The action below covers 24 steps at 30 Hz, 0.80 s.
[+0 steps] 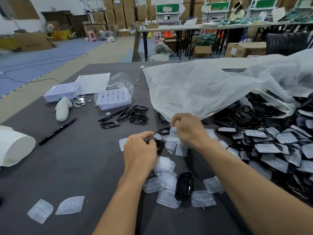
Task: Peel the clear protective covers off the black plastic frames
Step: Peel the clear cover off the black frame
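Two hands work close together, each clamped on something, at the middle of the dark grey tabletop (81, 158).

The left hand (140, 150) curls round a glossy black plastic frame (159, 144). At its 1 o'clock, the right hand (188, 129) pinches a clear moulded plastic cover (173, 131) between thumb and fingers. Loose clear covers (166, 197) lie at 6 o'clock around another bare black frame (184, 185). A heap of still-covered black frames (279, 146) sits at 3 o'clock, under a translucent white plastic bag (203, 85). A cluster of peeled black frames (135, 116) rests at 11 o'clock.
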Available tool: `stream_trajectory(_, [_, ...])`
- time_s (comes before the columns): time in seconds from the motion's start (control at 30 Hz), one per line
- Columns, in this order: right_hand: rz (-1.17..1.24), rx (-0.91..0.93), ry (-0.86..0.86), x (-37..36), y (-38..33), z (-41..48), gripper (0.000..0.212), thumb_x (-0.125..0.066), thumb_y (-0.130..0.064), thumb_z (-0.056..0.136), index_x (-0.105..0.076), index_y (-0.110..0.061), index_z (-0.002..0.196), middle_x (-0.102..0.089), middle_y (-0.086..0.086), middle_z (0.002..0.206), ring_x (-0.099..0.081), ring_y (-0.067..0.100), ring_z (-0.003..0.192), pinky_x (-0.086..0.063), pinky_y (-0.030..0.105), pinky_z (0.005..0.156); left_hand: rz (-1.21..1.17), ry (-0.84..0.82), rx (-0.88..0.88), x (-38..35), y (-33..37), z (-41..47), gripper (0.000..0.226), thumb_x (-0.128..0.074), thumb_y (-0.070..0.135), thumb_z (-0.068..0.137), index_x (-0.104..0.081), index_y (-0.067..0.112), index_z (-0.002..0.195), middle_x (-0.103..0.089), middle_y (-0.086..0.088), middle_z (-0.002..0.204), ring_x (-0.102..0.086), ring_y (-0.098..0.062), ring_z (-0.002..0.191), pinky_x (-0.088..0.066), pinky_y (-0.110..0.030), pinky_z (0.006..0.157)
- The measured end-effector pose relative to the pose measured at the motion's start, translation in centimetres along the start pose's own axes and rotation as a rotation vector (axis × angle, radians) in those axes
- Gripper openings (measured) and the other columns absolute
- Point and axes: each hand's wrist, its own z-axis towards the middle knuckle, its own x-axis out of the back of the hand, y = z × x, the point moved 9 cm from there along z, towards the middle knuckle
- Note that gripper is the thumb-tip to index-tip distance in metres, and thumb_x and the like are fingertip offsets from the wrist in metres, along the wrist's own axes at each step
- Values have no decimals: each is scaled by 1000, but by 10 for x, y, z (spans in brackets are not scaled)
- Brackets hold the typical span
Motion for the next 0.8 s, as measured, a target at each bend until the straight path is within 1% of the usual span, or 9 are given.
stream_trajectory(0.1, [-261, 175, -104, -25, -30, -3, 14, -61, -19, 92, -70, -18, 103, -72, 6, 101, -60, 30, 102, -43, 34, 79, 8, 11, -10, 2, 2, -2, 34, -61, 16, 88, -78, 35, 110, -75, 13, 107, -72, -16, 85, -60, -38, 86])
stream_trajectory(0.2, [-326, 216, -39, -19, -42, -7, 9, -68, -18, 90, -67, -16, 99, -71, 6, 96, -61, 31, 99, -37, 33, 77, -3, 25, -3, 6, -1, -3, 32, -63, 18, 88, -79, 36, 109, -76, 16, 102, -69, -9, 71, -60, -31, 81])
stream_trajectory(0.27, [-172, 177, 52, -5, -43, -15, 10, -73, -15, 85, -64, -20, 83, -66, -1, 78, -61, 26, 84, -37, 32, 71, -54, 40, -1, 8, 0, -4, 28, -65, 21, 88, -79, 39, 105, -76, 20, 99, -68, -2, 65, -58, -21, 73])
stream_trajectory(0.33, [128, 86, 128, 6, -38, -27, 14, -77, -17, 81, -67, -19, 72, -60, -7, 60, -58, 17, 65, -42, 30, 63, -164, -15, -54, 5, 10, -8, 29, -69, 24, 87, -77, 49, 99, -77, 23, 96, -70, 5, 76, -52, -9, 69])
stream_trajectory(0.4, [526, -39, 197, 11, -26, -42, 17, -78, -15, 79, -68, -17, 65, -61, -7, 53, -57, 12, 53, -46, 25, 56, -345, -162, -93, -6, 24, -14, 37, -71, 19, 87, -76, 55, 96, -79, 19, 94, -74, 1, 86, -57, -15, 76])
stream_trajectory(0.47, [850, -162, 184, 4, -14, -60, 25, -77, -9, 84, -66, -17, 62, -60, -7, 50, -51, 7, 46, -43, 19, 49, -426, -232, -95, -10, 29, -18, 34, -73, 16, 84, -79, 47, 99, -81, 11, 92, -77, -10, 88, -61, -28, 79])
stream_trajectory(0.6, [1234, -348, -43, -23, -10, -84, 28, -67, -8, 97, -63, -14, 70, -41, -8, 43, -31, 6, 37, -29, 17, 39, -468, -273, -9, -12, 19, -24, 13, -80, 16, 87, -83, 24, 97, -81, -2, 84, -75, -13, 75, -56, -26, 68])
stream_trajectory(0.73, [1096, -360, -187, -27, -5, -92, 6, -65, -8, 97, -71, -9, 98, -34, -6, 46, -27, 8, 41, -24, 22, 45, -524, -222, 61, 2, 3, -30, 15, -76, 7, 91, -83, 20, 88, -78, -5, 74, -59, -13, 48, -48, -21, 45])
stream_trajectory(0.8, [966, -333, -244, -29, -3, -93, 29, -58, 4, 91, -64, -13, 115, -42, -1, 57, -32, 10, 47, -24, 24, 50, -510, -179, 30, 12, -1, -28, 20, -75, 7, 91, -84, 24, 86, -77, -5, 72, -58, -15, 44, -49, -23, 44])
